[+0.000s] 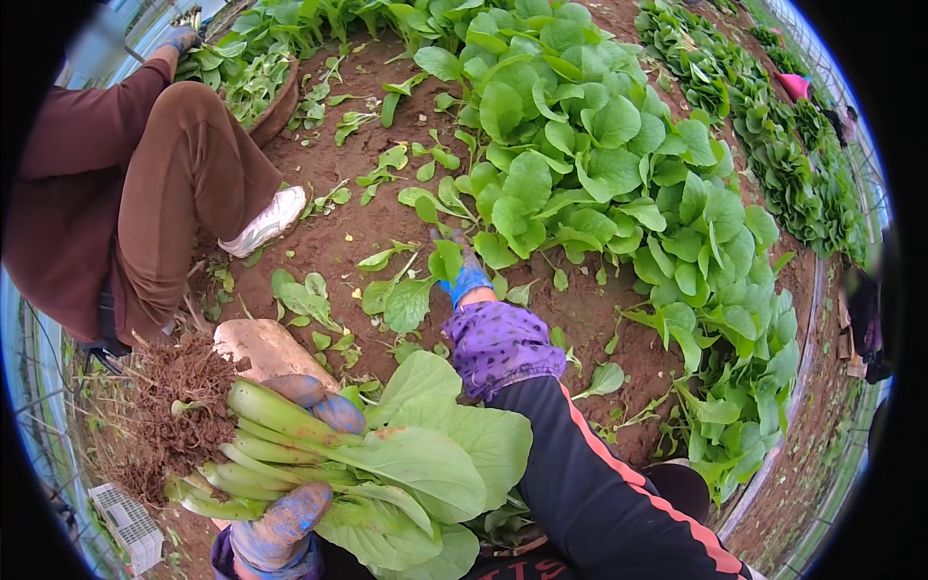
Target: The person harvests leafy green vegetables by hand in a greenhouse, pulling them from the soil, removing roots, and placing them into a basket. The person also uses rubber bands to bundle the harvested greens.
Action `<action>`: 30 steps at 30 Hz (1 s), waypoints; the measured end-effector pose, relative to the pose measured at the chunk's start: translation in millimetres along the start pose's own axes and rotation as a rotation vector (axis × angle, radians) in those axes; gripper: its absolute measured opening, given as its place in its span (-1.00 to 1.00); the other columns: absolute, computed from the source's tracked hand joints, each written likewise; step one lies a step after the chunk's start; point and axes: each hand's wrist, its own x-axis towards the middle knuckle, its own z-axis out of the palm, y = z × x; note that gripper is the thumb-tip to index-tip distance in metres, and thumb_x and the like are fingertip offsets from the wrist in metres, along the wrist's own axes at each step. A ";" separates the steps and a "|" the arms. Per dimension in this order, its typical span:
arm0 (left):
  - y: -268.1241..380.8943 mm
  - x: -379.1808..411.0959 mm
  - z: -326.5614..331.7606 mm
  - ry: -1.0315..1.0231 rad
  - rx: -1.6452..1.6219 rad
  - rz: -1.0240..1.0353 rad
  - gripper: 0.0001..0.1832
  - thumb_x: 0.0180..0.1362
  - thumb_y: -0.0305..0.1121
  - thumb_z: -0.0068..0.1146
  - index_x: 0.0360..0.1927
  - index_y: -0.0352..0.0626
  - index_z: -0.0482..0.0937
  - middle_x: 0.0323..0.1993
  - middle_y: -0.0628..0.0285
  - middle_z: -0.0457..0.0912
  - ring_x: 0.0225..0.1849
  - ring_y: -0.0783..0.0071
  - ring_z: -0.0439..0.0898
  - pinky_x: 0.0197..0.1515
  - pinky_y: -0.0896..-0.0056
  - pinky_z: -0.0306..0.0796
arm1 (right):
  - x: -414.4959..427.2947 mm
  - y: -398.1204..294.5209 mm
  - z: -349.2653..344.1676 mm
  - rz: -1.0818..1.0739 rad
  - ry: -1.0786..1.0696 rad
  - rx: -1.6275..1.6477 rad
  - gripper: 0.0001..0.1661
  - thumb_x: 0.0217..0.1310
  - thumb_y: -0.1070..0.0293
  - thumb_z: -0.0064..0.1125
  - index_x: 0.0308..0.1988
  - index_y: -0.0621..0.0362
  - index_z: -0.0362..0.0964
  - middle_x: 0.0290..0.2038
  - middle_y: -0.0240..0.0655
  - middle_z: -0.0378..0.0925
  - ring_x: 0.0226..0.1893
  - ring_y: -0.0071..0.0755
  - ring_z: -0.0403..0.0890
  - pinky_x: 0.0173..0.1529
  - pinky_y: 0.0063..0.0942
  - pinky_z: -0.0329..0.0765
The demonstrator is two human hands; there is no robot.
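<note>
In my left hand (286, 518) is a bunch of leafy greens (413, 467) with thick pale stems, gripped across the stems. Its soil-covered roots (174, 413) point left and its broad leaves spread to the right. My right hand (470, 274) reaches down to the soil at the near edge of the standing leafy plants (565, 159). A leaf covers part of that hand, so its grip on a stem cannot be made out. Both hands wear soiled blue-coated gloves, and a purple sleeve cover (504, 344) is on the right forearm.
A person in brown trousers (196, 159) crouches at the left beside a brown basket (279, 109) of greens. Loose leaves (409, 301) lie on the soil (355, 225). At lower left stands a white plastic crate (130, 525). Another crop row (776, 138) runs along the right.
</note>
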 end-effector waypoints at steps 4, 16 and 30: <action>2.5 -0.1 0.6 -0.026 0.039 -0.014 -0.15 -0.15 -0.32 0.31 0.23 -0.23 0.13 0.00 0.09 0.42 0.07 0.26 0.41 0.17 0.16 0.27 | 33.6 -7.5 -48.1 -0.082 -0.081 -0.048 -0.75 0.23 0.13 0.05 -0.15 -0.03 0.40 -0.38 -0.46 0.55 -0.65 -0.47 0.41 -0.61 -0.48 0.39; 11.2 -31.0 -1.0 -0.078 0.050 0.014 -0.21 -0.14 -0.32 0.25 0.19 -0.29 0.17 -0.04 0.07 0.45 0.07 0.27 0.41 0.15 0.22 0.27 | -52.2 -22.3 -63.7 0.007 -0.141 -0.800 -0.70 0.23 0.25 -0.02 -0.06 0.03 0.45 -0.46 -0.35 0.47 -0.50 -0.44 0.47 -0.40 -0.44 0.42; 14.4 -41.9 -18.0 -0.238 0.075 0.006 -0.58 0.01 -0.51 0.19 -0.01 -0.30 0.44 -0.20 0.14 0.61 -0.18 0.42 0.58 -0.11 0.42 0.46 | -345.3 51.8 128.4 -0.471 -0.903 -0.731 -0.58 0.27 0.37 -0.06 0.09 0.28 0.26 0.10 -0.18 0.37 0.15 -0.30 0.34 0.25 -0.38 0.22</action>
